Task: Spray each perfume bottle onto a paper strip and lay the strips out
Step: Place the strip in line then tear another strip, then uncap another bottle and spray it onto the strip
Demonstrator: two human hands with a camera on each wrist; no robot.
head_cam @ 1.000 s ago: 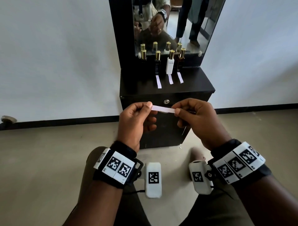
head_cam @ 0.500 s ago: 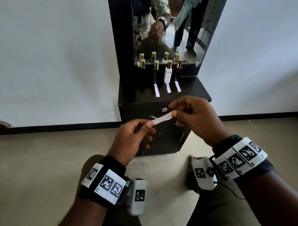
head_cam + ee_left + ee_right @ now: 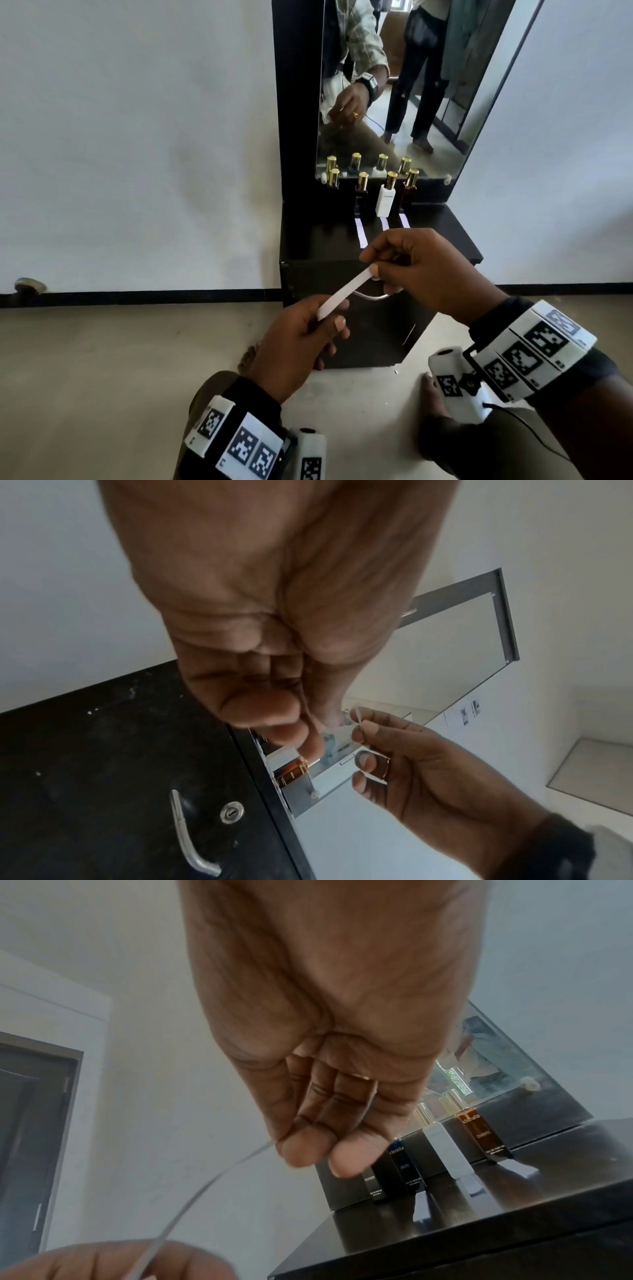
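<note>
A person is holding a white paper strip [image 3: 344, 294] stretched between both hands in front of a black dresser [image 3: 346, 243]. The left hand [image 3: 301, 346] is pinching the strip's lower end between thumb and fingers; the right hand [image 3: 421, 270] is pinching the upper end, toward 1 o'clock from the left. The strip is hanging in the air, touching nothing else.

Four perfume bottles [image 3: 385, 197] are standing in a row on the dresser's surface at 12 o'clock, before a mirror [image 3: 428, 85]. Three laid strips [image 3: 359, 233] are lying in front of the three rightmost bottles; the spot before the leftmost bottle [image 3: 333, 180] is showing none.

Judging from this, the held strip is destined for that leftmost bottle. Doing it well probably means passing the strip to one hand, gripping only its tip so the fingers are staying dry, and freeing the other hand for the sprayer.

Compared with a second ago, the strip is now slanting instead of lying level: the left hand is sitting lower, toward 7 o'clock, and the right hand higher.
</note>
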